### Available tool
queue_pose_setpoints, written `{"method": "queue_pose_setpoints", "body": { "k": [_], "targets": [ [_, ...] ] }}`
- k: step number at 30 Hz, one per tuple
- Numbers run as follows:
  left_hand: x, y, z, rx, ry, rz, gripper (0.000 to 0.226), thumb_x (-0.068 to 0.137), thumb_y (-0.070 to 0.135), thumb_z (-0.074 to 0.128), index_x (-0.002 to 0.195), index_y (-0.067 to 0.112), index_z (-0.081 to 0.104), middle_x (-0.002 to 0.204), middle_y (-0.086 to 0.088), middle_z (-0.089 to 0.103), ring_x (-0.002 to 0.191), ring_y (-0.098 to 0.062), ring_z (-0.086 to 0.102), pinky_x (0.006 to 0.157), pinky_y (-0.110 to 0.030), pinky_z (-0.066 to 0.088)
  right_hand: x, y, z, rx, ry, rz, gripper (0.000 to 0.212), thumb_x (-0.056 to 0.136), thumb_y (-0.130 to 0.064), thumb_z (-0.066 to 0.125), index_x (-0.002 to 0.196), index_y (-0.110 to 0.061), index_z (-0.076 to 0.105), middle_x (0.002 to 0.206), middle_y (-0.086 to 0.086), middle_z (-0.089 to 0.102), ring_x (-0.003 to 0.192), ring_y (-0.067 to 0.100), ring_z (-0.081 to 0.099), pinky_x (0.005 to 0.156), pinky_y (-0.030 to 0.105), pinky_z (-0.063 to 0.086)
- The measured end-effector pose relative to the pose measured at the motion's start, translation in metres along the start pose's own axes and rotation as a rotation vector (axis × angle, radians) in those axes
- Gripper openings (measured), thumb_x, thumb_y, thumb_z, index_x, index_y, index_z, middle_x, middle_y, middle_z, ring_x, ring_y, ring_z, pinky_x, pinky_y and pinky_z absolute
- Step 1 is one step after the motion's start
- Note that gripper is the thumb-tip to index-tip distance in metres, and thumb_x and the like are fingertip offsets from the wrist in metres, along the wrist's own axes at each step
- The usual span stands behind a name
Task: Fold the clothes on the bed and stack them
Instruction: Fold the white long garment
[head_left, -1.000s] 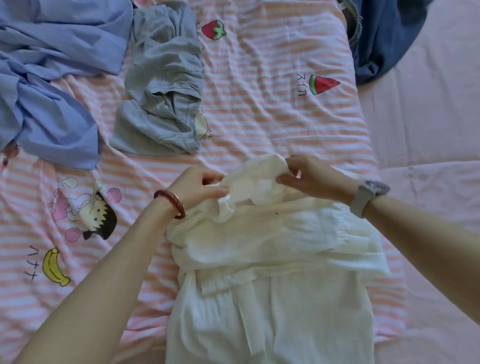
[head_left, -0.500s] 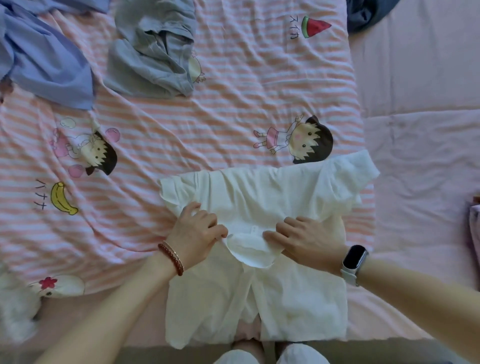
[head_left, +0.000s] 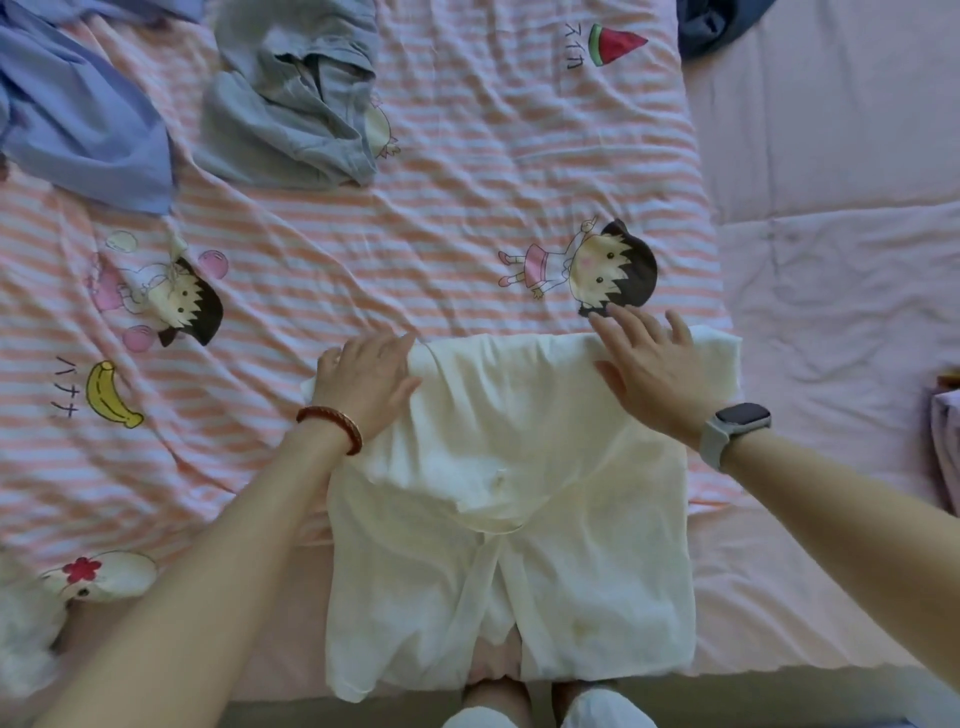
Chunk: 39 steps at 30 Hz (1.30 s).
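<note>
A cream-white, thin, gauzy cotton garment (head_left: 511, 525) lay spread flat at the near edge of the pink-and-white striped cartoon-print bedsheet (head_left: 467, 197), its lower hem reaching the mattress edge, front panels parted in a slit at the bottom centre. The left hand (head_left: 363, 382) rested palm down on the garment's upper left corner, fingers straight and flat together, gripping nothing; a small bit of white sleeve stuck out just left of it. A red braided bracelet (head_left: 332, 427) sat on that wrist. The right hand (head_left: 652, 371) pressed flat on the garment's upper right part, fingers spread wide and straight, tips reaching past the top fold onto the sheet; no pinch there either. A grey-banded smartwatch with dark screen (head_left: 732, 428) was on the right wrist. The garment's right sleeve end lay folded just right of the right hand. Beyond the garment, well apart: a crumpled grey fabric garment (head_left: 296, 104) up and left, a rumpled lilac-blue cloth (head_left: 83, 124) further left of that, and a dark navy cloth (head_left: 711, 23) at the top right, mostly cut off. Right of the garment was a plain pale pink quilted cover (head_left: 841, 249). A white fluffy thing (head_left: 23, 634) sat left of the garment's hem, blurred, could not tell what it was.
</note>
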<state>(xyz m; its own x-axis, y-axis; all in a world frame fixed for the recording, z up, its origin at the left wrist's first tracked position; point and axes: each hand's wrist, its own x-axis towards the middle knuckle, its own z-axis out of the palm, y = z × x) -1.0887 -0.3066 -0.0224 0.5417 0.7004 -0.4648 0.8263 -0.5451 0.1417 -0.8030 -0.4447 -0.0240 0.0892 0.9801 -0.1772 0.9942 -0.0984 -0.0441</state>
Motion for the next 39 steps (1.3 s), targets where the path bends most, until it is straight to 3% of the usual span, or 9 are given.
{"method": "queue_pose_setpoints", "body": {
  "k": [4,8,12,17,23,27,33,36,39],
  "targets": [
    [0.008,-0.027,0.008,-0.122,-0.131,-0.051,0.04,0.098,0.041,0.035,0.135,0.029,0.041,0.126,-0.003,0.054,0.119,-0.026,0.046,0.089,-0.04,0.038,0.013,0.01,0.0,0.016,-0.273,0.098,0.058,0.094,-0.037,0.046,0.145,-0.019,0.026,0.14,0.005,0.041,0.132,0.025,0.032,0.106,0.044,0.023],
    [0.004,-0.046,0.014,-0.318,-0.021,-0.171,0.029,0.099,0.034,0.036,0.112,0.017,0.055,0.109,-0.007,0.058,0.101,-0.028,0.053,0.077,-0.039,0.043,0.02,0.006,0.001,0.019,-0.253,0.165,0.031,0.094,-0.03,0.046,0.119,-0.013,0.05,0.117,0.007,0.052,0.111,0.027,0.046,0.085,0.035,0.032],
    [0.015,-0.053,-0.009,-0.357,0.128,-0.153,0.026,0.097,0.029,0.042,0.102,0.009,0.057,0.099,-0.013,0.059,0.093,-0.034,0.055,0.07,-0.036,0.038,0.026,0.0,-0.011,0.083,-0.225,0.238,0.024,0.097,-0.028,0.043,0.108,-0.008,0.05,0.108,0.009,0.053,0.093,0.033,0.055,0.064,0.032,0.026],
    [0.048,-0.049,-0.068,-0.251,0.424,-0.092,0.028,0.097,0.028,0.046,0.106,0.006,0.06,0.107,-0.017,0.058,0.095,-0.04,0.056,0.069,-0.041,0.039,0.064,0.014,-0.047,0.1,-0.003,0.295,0.023,0.096,-0.022,0.045,0.112,-0.006,0.052,0.109,0.012,0.055,0.09,0.036,0.055,0.066,0.033,0.025],
    [0.091,-0.053,-0.142,-0.162,0.84,-0.074,0.054,0.091,0.044,0.029,0.093,0.0,0.06,0.09,-0.026,0.055,0.066,-0.046,0.057,0.051,-0.044,0.041,0.146,0.033,-0.106,0.091,0.446,0.324,0.016,0.091,-0.017,0.053,0.091,-0.003,0.058,0.088,0.017,0.058,0.073,0.038,0.057,0.068,0.038,0.034],
    [0.092,-0.061,-0.156,-0.058,0.984,0.026,0.022,0.095,0.034,0.037,0.089,0.014,0.043,0.079,-0.024,0.053,0.053,-0.04,0.055,0.039,-0.036,0.039,0.158,0.037,-0.113,0.035,0.689,0.175,0.019,0.082,-0.023,0.048,0.078,-0.006,0.055,0.069,0.013,0.056,0.052,0.032,0.053,0.055,0.032,0.041],
    [0.041,-0.079,-0.076,0.031,0.942,0.295,0.029,0.101,0.037,0.029,0.094,0.017,0.049,0.094,-0.003,0.041,0.068,-0.028,0.052,0.049,-0.034,0.047,0.089,0.053,-0.062,0.019,0.448,-0.245,0.016,0.087,-0.027,0.04,0.097,-0.016,0.045,0.075,0.01,0.058,0.061,0.031,0.059,0.059,0.035,0.046],
    [0.004,-0.077,-0.025,0.003,0.84,0.33,0.01,0.093,0.029,0.044,0.093,0.019,0.048,0.102,-0.004,0.046,0.078,-0.026,0.051,0.057,-0.037,0.049,0.045,0.046,-0.037,0.004,0.328,-0.316,0.012,0.083,-0.021,0.039,0.094,-0.018,0.044,0.073,0.006,0.055,0.058,0.028,0.057,0.057,0.034,0.043],
    [-0.036,-0.066,0.015,0.003,0.747,0.275,0.011,0.081,0.023,0.046,0.091,0.021,0.046,0.105,-0.004,0.048,0.082,-0.025,0.047,0.059,-0.036,0.047,0.005,0.035,-0.016,0.002,0.275,-0.322,0.014,0.08,-0.013,0.047,0.093,-0.018,0.043,0.073,0.005,0.055,0.057,0.027,0.055,0.061,0.036,0.041]
  ]
}}
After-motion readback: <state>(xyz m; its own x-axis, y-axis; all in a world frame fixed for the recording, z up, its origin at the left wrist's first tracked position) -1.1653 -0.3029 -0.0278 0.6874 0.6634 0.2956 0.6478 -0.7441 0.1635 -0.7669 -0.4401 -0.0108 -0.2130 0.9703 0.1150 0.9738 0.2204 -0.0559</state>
